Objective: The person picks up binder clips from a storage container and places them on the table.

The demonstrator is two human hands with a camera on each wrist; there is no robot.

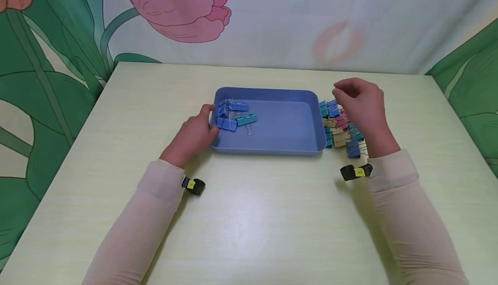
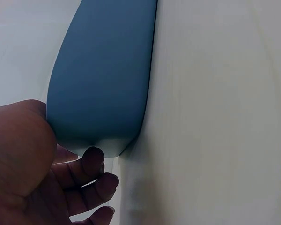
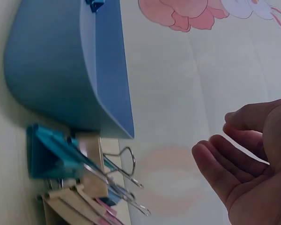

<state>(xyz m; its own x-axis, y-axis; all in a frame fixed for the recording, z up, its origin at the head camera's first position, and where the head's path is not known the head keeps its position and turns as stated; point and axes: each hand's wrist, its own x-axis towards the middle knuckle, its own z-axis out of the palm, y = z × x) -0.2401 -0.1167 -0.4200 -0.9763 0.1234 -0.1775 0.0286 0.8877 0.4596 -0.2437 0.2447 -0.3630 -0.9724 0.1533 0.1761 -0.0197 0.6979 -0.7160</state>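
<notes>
A blue rectangular tray lies on the table. My left hand grips its left end, thumb at the rim and fingers against the outer end wall. Inside the tray, at its left, are several blue binder clips and a teal binder clip. My right hand hovers above a pile of binder clips beside the tray's right end. Its fingers are loosely bent toward the thumb, with nothing between them in the right wrist view. The pile has teal clips, tan clips, pink and blue ones, partly hidden by the hand.
The pale table reaches back to a hanging cloth printed with flowers and leaves. The clip pile lies right against the tray's right wall. Black wrist straps are on both wrists.
</notes>
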